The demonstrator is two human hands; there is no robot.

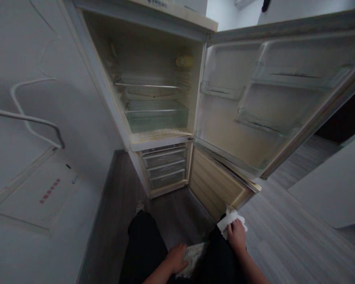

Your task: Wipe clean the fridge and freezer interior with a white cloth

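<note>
My right hand (236,233), at my right knee, is closed around a crumpled white paper towel (231,221). The towel lies close to the lower edge of the open freezer door (219,179). Low between my thighs, my left hand (176,258) grips the left edge of a pale, grey-mottled flat thing (193,258); its kind is unclear. Ahead stands a fridge-freezer (161,141) with both doors open. Its upper part holds a glass shelf (154,85) and a greenish clear drawer (158,118). Clear freezer drawers (167,169) sit below.
The fridge door (230,114), with clear door racks (221,91), swings out to the right above the freezer door. At left is a white wall (85,130) with a bent white pipe (26,117). A white panel (337,185) stands on the grey wood-look floor (272,221) at right.
</note>
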